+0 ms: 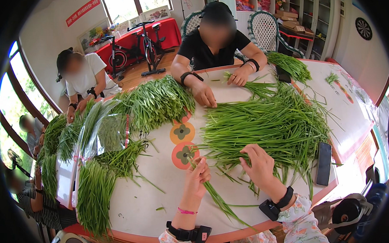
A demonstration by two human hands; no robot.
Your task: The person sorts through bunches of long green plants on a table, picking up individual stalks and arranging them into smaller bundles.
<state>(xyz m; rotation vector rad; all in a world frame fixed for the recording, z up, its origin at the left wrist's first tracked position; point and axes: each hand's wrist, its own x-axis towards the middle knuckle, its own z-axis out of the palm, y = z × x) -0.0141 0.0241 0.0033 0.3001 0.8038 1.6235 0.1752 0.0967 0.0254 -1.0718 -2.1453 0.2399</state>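
Note:
My left hand point(197, 178) is closed round a small bunch of garlic chives point(219, 201), whose long leaves trail down to the right toward the table's near edge. Over the near side of a broad pile of garlic chives point(269, 128) is my right hand point(260, 167), its fingers bent and apart, with nothing visible between them. Both my wrists carry black straps with small boxes. Across the table, a co-worker's hands point(225, 85) are at the far edge of the same pile, one of them at a few stalks.
A black phone point(324, 163) lies right of the pile. Bundled chives point(154, 104) and a clear plastic bag point(110, 129) cover the table's left part. Another bundle point(95, 195) hangs over the near left edge. Other people sit along the left. A second dark phone point(283, 74) lies farther back.

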